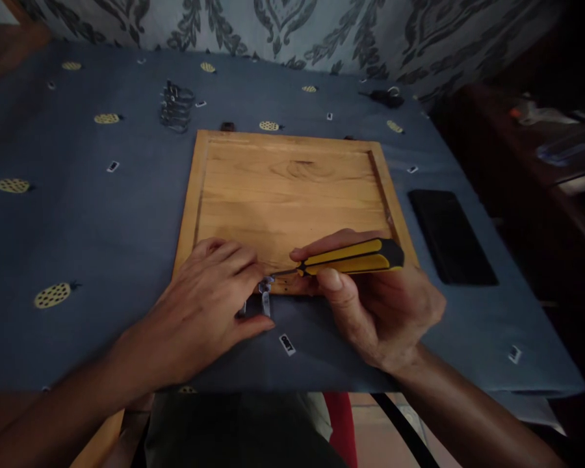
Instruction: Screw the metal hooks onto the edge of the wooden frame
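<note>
A framed wooden panel [292, 188] lies flat on the cloth-covered table. At its near edge, my left hand [214, 283] is closed around a small silvery metal fitting [266, 292], whose exact kind I cannot make out; part of it is hidden under the fingers. My right hand [380, 305] grips a yellow and black screwdriver [351, 257]. The screwdriver's shaft points left, and its tip is at the fitting, though I cannot tell whether it sits in a screw. Small dark holes show in the wood just right of the fitting.
A black phone-like slab [451, 235] lies right of the panel. Several metal pieces [175, 107] are grouped at the back left, and a dark key-like object [387, 96] lies at the back right. The blue tablecloth [102, 234] ends at a patterned curtain [283, 26].
</note>
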Demonstrator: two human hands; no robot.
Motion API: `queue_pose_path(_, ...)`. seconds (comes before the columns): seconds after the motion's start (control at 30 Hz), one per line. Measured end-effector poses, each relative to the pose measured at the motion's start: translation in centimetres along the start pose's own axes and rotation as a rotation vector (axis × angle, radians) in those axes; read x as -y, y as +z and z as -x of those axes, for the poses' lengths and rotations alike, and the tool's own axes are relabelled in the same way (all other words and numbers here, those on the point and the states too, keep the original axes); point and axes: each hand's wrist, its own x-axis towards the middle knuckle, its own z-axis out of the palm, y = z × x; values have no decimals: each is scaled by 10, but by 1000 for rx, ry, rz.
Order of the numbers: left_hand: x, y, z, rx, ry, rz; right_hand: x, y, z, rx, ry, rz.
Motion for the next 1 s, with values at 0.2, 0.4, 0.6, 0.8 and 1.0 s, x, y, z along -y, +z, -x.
queue_pose_path(0.2, 0, 0, -1, 12, -2, -12, 3, 2, 3, -99, 59, -89)
queue_pose_path(0.4, 1, 0, -1, 12, -2, -15, 5, 4, 4, -221, -6, -145)
queue_pose_path(0.6, 1, -1, -1, 3, 13, -38, 2, 2, 5, -142, -39, -91)
queue_pose_path(0.8, 1, 0, -2, 22, 1, -32, 3, 2, 2, -87, -53, -68)
queue_pose_path(1.0, 0, -1, -2, 39, -6, -30, 4, -2, -1, -4, -63, -72)
